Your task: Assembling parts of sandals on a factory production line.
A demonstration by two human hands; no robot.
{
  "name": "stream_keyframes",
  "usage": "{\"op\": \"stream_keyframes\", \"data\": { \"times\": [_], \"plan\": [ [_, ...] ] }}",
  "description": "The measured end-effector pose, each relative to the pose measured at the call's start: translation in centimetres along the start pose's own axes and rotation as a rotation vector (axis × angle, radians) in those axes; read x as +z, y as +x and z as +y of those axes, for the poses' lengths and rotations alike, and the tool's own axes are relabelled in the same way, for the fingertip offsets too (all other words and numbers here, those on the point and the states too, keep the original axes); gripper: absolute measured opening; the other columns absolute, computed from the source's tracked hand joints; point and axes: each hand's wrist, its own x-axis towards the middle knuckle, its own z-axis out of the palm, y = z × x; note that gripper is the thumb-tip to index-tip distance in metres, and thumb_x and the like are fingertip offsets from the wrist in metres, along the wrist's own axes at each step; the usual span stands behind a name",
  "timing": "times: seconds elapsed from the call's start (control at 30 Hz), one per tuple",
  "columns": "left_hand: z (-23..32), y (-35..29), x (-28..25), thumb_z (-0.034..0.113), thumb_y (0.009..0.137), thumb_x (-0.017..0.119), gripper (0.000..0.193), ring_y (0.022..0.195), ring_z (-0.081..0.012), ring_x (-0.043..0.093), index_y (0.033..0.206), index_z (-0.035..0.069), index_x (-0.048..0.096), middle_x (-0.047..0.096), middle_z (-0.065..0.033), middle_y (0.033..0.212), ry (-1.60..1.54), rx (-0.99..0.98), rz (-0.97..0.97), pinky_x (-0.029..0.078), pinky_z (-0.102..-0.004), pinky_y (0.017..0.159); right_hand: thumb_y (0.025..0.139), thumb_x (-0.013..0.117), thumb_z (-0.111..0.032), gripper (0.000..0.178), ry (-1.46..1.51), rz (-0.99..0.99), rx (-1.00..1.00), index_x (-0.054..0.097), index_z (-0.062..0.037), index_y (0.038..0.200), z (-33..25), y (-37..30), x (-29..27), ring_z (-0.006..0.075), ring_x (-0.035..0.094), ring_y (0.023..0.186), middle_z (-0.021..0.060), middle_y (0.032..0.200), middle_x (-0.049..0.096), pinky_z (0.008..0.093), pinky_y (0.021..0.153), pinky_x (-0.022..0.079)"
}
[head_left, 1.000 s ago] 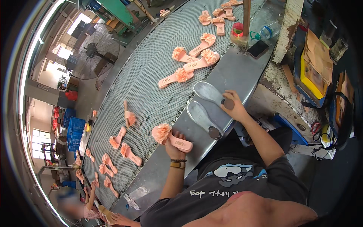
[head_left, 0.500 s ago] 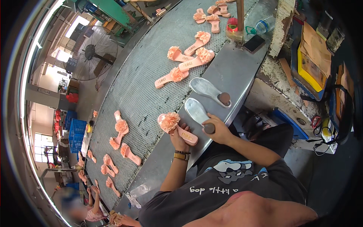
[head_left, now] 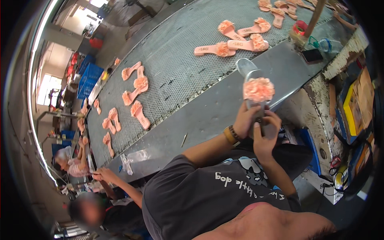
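Observation:
In front of me, over the metal bench edge, is a pink slide slipper (head_left: 259,89) with a big ruffled flower on its strap, flower end pointing away. My left hand (head_left: 244,123) is closed round its left side. A grey foot-shaped metal plate (head_left: 252,107) lies along the slipper, its front hidden by the flower. My right hand (head_left: 267,136) is closed on the plate's near end, fingers and thumb around its knob, which is mostly covered. Just beyond the flower, a second shiny metal plate (head_left: 247,67) lies on the bench, partly hidden by the slipper.
A mesh conveyor (head_left: 172,76) carries several pink flower slippers (head_left: 248,43). Along it runs the metal bench (head_left: 208,120). A phone (head_left: 312,56), a plastic bottle (head_left: 330,45) and a wooden post (head_left: 316,18) stand at the far right. Co-workers (head_left: 86,210) are at lower left.
My view has turned. The slipper has moved from the bench's left part to beside my right hand, and the metal plate is off the bench, brought together with it.

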Motion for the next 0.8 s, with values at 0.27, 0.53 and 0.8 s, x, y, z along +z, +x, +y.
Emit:
{"op": "stream_keyframes", "data": {
  "times": [0.27, 0.53, 0.8],
  "plan": [
    [-2.9, -1.1, 3.1, -0.004, 0.086, 0.063, 0.081, 0.130, -0.0229, 0.052, 0.156, 0.009, 0.024, 0.049, -0.0137, 0.143, 0.127, 0.000, -0.261, 0.043, -0.0412, 0.112, 0.080, 0.085, -0.020, 0.062, -0.504, -0.345, 0.216, 0.052, 0.0046, 0.127, 1.5, -1.4, -8.4, 0.0317, 0.066, 0.096, 0.0185, 0.106, 0.064, 0.0421, 0.087, 0.052],
    [1.5, -3.0, 6.1, 0.014, 0.092, 0.066, 0.069, 0.144, -0.0379, 0.039, 0.155, 0.003, 0.040, 0.028, -0.0237, 0.163, 1.089, 0.387, -0.914, 0.032, -0.0441, 0.118, 0.100, 0.064, -0.030, 0.029, -0.182, 0.201, 0.221, 0.061, -0.0010, 0.094, -2.2, 4.6, -13.2, 0.0090, 0.053, 0.065, -0.0015, 0.073, 0.058, 0.0264, 0.059, 0.043],
    [-0.5, -3.3, 2.6, 0.000, 0.092, 0.062, 0.036, 0.101, -0.0304, 0.067, 0.128, 0.005, 0.065, 0.073, -0.0100, 0.106, 1.113, 0.254, -1.078, 0.053, -0.0399, 0.090, 0.089, 0.061, -0.066, 0.072, -1.597, 0.557, 0.489, 0.066, 0.0052, 0.096, -4.8, 21.3, -27.9, 0.0433, 0.074, 0.088, 0.0295, 0.088, 0.073, 0.0489, 0.078, 0.060]
  ]
}}
